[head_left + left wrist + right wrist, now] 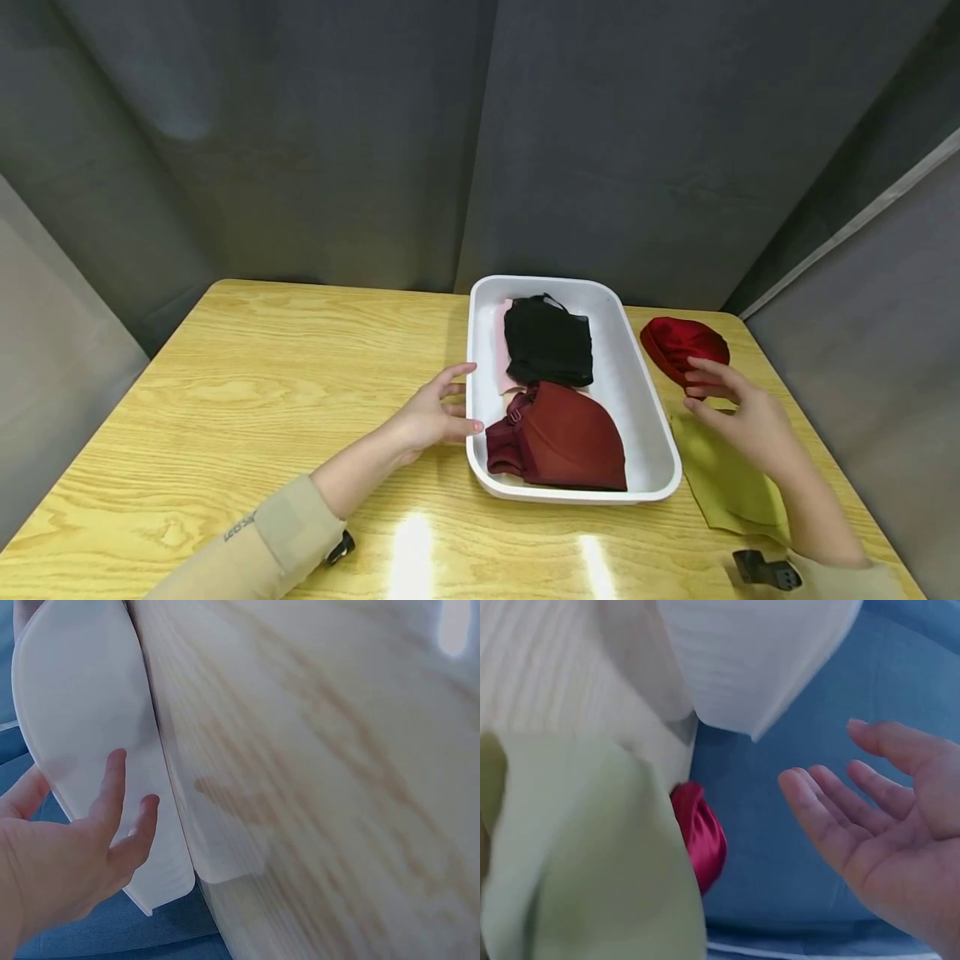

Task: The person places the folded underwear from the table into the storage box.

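My left hand is at the left side of a white plastic bin, thumb and index fingertips right at the rim. Its other fingers lie loosely along the outer wall in the left wrist view. My right hand hovers with relaxed fingers, holding nothing, over a yellow-green cloth and beside a shiny red cup-shaped garment. In the bin, a folded rust-red bra with a dark red strap lies in front of a folded black garment. Pink fabric shows at the black garment's left edge.
The bin stands on a wood-grain table, near its back edge and right of centre. Dark grey curtains hang behind the table, and a grey panel closes off the right side.
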The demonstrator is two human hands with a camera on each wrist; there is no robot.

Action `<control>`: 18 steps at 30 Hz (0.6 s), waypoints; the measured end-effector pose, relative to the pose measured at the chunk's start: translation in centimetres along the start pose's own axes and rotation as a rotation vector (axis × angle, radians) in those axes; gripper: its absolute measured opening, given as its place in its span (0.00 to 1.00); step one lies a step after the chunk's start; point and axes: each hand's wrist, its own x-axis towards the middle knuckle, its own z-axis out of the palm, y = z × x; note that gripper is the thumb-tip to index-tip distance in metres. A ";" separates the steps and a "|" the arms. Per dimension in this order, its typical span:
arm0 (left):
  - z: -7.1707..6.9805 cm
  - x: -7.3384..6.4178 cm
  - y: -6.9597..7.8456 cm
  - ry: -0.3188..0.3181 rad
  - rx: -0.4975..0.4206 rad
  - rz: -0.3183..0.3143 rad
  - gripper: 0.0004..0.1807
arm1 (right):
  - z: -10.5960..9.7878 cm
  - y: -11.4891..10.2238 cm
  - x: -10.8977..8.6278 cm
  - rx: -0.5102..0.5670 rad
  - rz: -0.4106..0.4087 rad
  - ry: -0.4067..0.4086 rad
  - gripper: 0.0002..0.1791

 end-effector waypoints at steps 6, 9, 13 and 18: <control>0.0 0.1 -0.1 -0.003 0.001 0.002 0.45 | -1.7 0.8 -0.5 -0.019 -0.015 -0.038 0.29; 0.0 0.1 -0.1 -0.001 0.001 0.000 0.45 | -2.4 1.2 -0.6 -0.044 -0.003 -0.067 0.29; 0.0 0.1 -0.1 -0.001 0.005 0.000 0.45 | -3.2 2.0 -0.7 -0.063 0.009 -0.100 0.29; 0.0 0.1 0.0 -0.002 0.009 0.000 0.45 | -4.0 3.3 -0.8 -0.101 0.023 -0.150 0.29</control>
